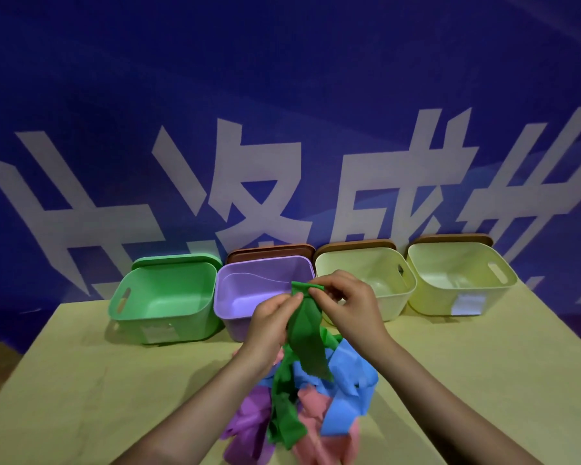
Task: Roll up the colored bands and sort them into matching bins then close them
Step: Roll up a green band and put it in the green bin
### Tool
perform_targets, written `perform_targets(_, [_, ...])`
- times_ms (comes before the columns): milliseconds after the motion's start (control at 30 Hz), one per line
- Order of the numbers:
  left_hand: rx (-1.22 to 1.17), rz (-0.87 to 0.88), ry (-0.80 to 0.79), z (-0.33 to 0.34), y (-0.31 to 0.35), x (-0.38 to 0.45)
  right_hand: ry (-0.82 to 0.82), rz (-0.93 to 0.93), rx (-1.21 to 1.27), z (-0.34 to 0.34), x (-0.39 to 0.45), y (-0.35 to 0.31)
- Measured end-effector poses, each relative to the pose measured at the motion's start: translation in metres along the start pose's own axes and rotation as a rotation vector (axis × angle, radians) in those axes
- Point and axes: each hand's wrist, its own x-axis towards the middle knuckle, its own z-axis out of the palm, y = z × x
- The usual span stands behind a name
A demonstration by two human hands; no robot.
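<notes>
A green band [307, 333] hangs from both my hands above a pile of bands on the table. My left hand [271, 318] pinches its upper part from the left, and my right hand [344, 302] pinches its folded top end from the right. Below lie blue bands [349, 391], pink bands [316, 427], a purple band [249, 427] and more green band [284, 417]. At the back stand open bins: a green bin [163, 298], a purple bin [245, 290] and two pale yellow bins [376, 268] [457, 276].
Lids lean behind the bins: a green lid [178, 261], a brown lid [269, 251] and two more brown lids [354, 246] [451, 238]. The yellow table [81, 380] meets a blue banner with white characters [282, 129] at the back.
</notes>
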Motion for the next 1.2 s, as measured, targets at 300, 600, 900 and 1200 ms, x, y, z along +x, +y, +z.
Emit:
perform_targets(300, [-0.172, -0.178, -0.037, -0.028, 0.013, 0.018, -0.146, -0.161, -0.083, 0.007, 0.005, -0.005])
perform_targets(600, [-0.075, -0.095, -0.181, -0.050, 0.024, 0.037, -0.250, -0.165, -0.165, 0.024, 0.017, -0.010])
perform_targets(900, [0.055, -0.004, -0.177, -0.058, 0.015, 0.043, -0.135, 0.280, 0.217, 0.040, 0.010, -0.011])
perform_targets(1200, [0.172, 0.040, -0.110, -0.037, 0.011, 0.035, -0.082, 0.243, 0.162, 0.031, 0.010, -0.003])
